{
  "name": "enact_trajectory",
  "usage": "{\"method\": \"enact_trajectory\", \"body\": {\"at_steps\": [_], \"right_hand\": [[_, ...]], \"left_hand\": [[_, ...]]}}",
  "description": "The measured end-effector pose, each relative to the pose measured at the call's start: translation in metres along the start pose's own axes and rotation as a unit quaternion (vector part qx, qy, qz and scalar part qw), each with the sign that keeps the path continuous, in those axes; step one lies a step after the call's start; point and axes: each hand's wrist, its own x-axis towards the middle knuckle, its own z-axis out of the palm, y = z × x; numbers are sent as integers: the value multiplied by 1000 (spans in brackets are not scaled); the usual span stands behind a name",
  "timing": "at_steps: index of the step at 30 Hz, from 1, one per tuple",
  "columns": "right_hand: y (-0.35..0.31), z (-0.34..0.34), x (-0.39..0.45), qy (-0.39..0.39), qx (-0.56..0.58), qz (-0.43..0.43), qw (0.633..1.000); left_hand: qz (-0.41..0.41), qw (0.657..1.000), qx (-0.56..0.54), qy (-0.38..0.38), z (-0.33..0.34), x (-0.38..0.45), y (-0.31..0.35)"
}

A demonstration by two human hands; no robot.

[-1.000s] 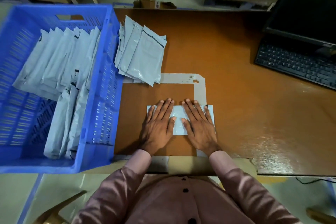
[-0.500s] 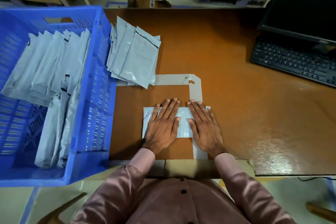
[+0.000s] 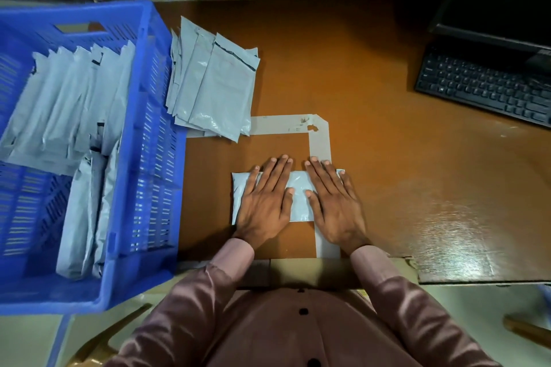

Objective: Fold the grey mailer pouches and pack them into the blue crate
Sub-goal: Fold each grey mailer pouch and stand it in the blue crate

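Head view: folded pouch (image 3: pixel 299 199) lies under both hands' flat fingers (image 3: pixel 277 170).

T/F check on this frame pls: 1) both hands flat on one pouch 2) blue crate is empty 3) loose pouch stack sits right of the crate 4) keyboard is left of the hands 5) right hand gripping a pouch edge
1) True: the left hand and right hand lie flat, fingers straight, on one grey pouch.
2) False: the blue crate already holds many pouches standing in rows.
3) True: the loose stack lies on the desk just right of the crate.
4) False: the keyboard is far right, under the monitor.
5) False: the right hand presses down flat; nothing is pinched.
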Motion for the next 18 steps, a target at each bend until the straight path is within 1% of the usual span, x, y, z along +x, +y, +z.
{"method": "enact_trajectory", "body": {"at_steps": [3,7,10,13,15,18], "right_hand": [[1,1,-1,-2,7,2,1000],[9,-2,-2,3,87,-3,996],[23,-5,-6,23,50,7,998],[31,-3,-11,21,21,17,999],[32,0,-12,25,15,16,999],[32,0,-10,27,15,21,999]], "left_hand": [[1,1000,-4,-6,-1,0,-1],[-4,999,-31,-20,-5,1,1],[15,999,-42,-6,-10,9,17],[24,1000,-11,-15,-2,13,28],[20,1000,11,-15,5,14,28],[16,1000,13,-10,9,14,27]]}}
